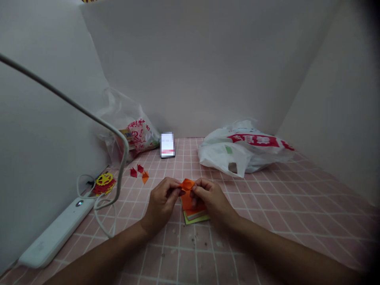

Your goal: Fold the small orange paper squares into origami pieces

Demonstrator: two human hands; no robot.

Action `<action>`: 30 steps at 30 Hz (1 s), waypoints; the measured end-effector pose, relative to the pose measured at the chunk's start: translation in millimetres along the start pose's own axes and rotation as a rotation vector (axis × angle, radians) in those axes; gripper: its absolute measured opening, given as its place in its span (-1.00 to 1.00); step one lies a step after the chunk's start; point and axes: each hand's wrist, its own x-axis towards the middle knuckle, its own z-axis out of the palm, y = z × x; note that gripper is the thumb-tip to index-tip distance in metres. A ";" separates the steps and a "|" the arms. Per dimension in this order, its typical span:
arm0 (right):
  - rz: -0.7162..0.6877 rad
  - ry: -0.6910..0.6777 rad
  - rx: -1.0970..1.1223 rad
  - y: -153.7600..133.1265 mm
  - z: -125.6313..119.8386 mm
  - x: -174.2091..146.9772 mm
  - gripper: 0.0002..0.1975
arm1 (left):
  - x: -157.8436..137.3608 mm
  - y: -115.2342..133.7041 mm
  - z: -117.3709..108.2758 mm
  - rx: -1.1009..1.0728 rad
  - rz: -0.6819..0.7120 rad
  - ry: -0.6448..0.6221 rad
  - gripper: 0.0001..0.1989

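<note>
Between my two hands is a small folded piece of orange origami paper [187, 184], raised over a stack of coloured paper squares [196, 218]. My left hand [162, 201] pinches its left end with thumb and fingers. At the opposite end, my right hand [212, 200] grips it in a similar pinch, with its lower fingers over the stack. Orange sheets lie on top of that stack, with yellow and pale ones showing at the bottom edge. Left of my hands lie two red folded paper pieces [133, 172] and an orange folded paper piece [145, 177].
Plastic bags stand at the back left [139, 134] and back right [243, 146]. A phone [167, 145] leans upright between them. At left are a white power strip [59, 229], yellow and red cut-out discs [104, 180], and a pale cable [123, 158] arching over the pink checked tabletop [267, 206].
</note>
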 end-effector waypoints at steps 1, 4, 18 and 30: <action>0.007 -0.003 0.021 -0.5 0.4 -0.3 -0.87 | 0.3 -0.1 -0.2 0.005 0.005 0.000 -0.93; 0.012 0.004 0.027 -2.1 1.1 -1.2 -0.89 | 2.2 3.3 -0.2 0.043 0.021 0.006 -0.93; 0.004 -0.077 -0.082 -0.5 1.1 -6.3 -0.84 | 6.0 12.6 0.4 0.147 -0.002 0.040 -0.95; 0.002 0.038 -0.293 6.2 0.2 -1.7 -0.80 | 4.8 13.8 0.7 0.146 -0.006 0.003 -0.92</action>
